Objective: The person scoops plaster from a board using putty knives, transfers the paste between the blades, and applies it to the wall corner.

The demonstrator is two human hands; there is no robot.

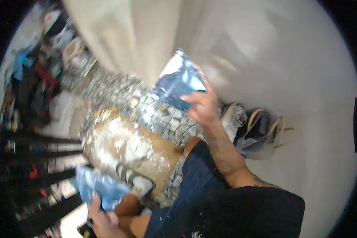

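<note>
My right hand [203, 104] is raised in front of me, its fingers and thumb closed on a shiny silver-blue pouch [178, 81]. The pouch looks flat and hangs over the stone-patterned floor near a pale curtain. Lower on the left, my left hand [102, 216] grips a second shiny silver-blue pouch [101, 186] by its near edge, with the thumb on top. This one is blurred and sits beside my knee. Whether either pouch has anything in it cannot be seen.
A brown board [162, 148] strewn with white powder or flakes lies on the stone-patterned floor [125, 89]. A striped slide sandal [137, 178] rests at its near edge. Bags with handles [258, 129] stand at right by the white wall. Dark slatted racks [39, 158] fill the left.
</note>
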